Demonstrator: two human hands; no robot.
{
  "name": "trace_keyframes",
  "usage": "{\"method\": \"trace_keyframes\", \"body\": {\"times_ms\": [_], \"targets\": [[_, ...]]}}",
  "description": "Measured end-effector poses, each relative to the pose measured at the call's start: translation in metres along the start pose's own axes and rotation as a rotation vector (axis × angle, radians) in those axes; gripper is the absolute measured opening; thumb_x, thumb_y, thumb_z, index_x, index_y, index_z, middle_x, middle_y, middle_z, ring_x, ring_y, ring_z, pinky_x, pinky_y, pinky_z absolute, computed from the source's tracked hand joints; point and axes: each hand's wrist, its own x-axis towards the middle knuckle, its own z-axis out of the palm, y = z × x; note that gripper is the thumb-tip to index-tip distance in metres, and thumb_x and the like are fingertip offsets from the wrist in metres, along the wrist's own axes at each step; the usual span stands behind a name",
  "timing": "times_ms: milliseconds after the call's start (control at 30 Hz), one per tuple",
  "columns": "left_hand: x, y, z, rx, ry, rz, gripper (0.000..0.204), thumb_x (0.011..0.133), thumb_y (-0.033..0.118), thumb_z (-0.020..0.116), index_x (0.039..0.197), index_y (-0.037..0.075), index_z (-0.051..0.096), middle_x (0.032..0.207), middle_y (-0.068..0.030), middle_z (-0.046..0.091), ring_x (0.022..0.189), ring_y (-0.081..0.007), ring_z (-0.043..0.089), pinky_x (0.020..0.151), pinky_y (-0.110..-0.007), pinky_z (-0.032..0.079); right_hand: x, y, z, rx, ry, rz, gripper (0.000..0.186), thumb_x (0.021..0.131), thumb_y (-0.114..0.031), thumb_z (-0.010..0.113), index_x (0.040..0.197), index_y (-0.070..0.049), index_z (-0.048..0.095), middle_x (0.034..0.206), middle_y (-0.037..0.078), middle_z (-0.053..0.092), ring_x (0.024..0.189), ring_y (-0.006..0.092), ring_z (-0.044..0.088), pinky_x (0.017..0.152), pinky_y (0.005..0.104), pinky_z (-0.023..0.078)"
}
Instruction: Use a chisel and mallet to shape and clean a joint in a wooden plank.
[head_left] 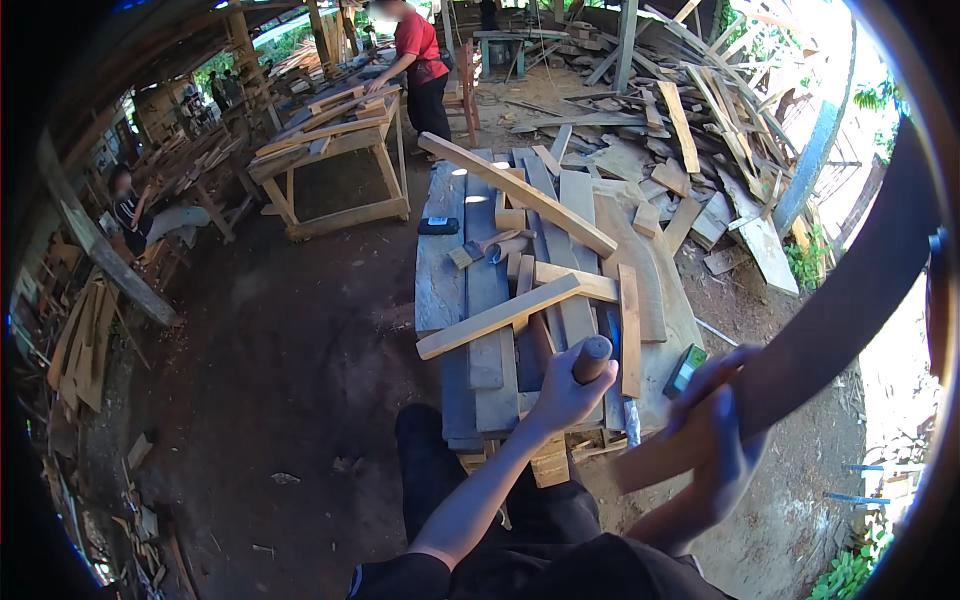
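Note:
My left hand is closed around a round-ended brown wooden handle over the near part of the plank workbench. What the handle belongs to is hidden. My right hand grips a long, curved, dark wooden piece, raised at the right and somewhat blurred. Just ahead of my left hand, a pale wooden strip lies slanted across the bench. Beside that hand is a narrow brown strip. A small green and black object rests near the bench's right edge, close to my right hand.
A longer wooden bar crosses the bench's far part. A paintbrush and a black object lie at its left. Beyond stands another table with a person beside it. Scrap boards are heaped at the back right.

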Motion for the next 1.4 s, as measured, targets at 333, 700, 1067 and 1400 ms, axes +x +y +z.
{"method": "trace_keyframes", "body": {"times_ms": [333, 700, 1067, 1400], "targets": [[0.001, -0.008, 0.001, -0.077, 0.005, -0.049, 0.023, 0.092, 0.016, 0.068, 0.075, 0.007, 0.054, 0.062, 0.0049, 0.050, 0.058, -0.0040, 0.046, 0.055, -0.025, 0.039, 0.060, 0.019, -0.085, -1.398, -0.403, -0.467, 0.032, 0.068, -0.008, 0.075, 0.094, -0.003, 0.056, 0.069, 0.016, 0.057, 0.060, 0.0345, 0.057, 0.057, 0.0374, 0.044], [0.001, -0.017, 0.001, -0.059, 0.084, 0.099, 0.020, 0.091, 0.016, 0.068, 0.079, 0.006, 0.056, 0.062, 0.0037, 0.053, 0.059, -0.0041, 0.051, 0.057, -0.024, 0.042, 0.075, 0.014, -0.089, -1.338, -0.545, -0.353, 0.032, 0.066, -0.006, 0.075, 0.090, -0.004, 0.053, 0.074, 0.020, 0.058, 0.069, 0.0412, 0.061, 0.061, 0.0411, 0.046], [0.003, -0.013, -0.002, -0.051, -0.010, -0.071, 0.019, 0.088, 0.019, 0.067, 0.088, 0.003, 0.059, 0.069, -0.0025, 0.056, 0.063, -0.0098, 0.053, 0.062, -0.030, 0.045, 0.078, 0.019, -0.097, -1.287, -0.512, -0.310, 0.019, 0.083, -0.011, 0.070, 0.090, -0.002, 0.055, 0.062, 0.003, 0.054, 0.050, 0.0162, 0.052, 0.049, 0.0343, 0.043], [0.005, -0.016, 0.000, 0.020, -0.011, 0.007, 0.018, 0.089, 0.018, 0.068, 0.084, 0.004, 0.058, 0.065, 0.0001, 0.054, 0.060, -0.0077, 0.050, 0.059, -0.028, 0.042, 0.088, 0.036, -0.107, -1.097, -0.135, -0.283, 0.031, 0.078, -0.017, 0.077, 0.089, -0.001, 0.054, 0.068, 0.010, 0.059, 0.058, 0.0185, 0.062, 0.058, 0.0327, 0.049]]}}
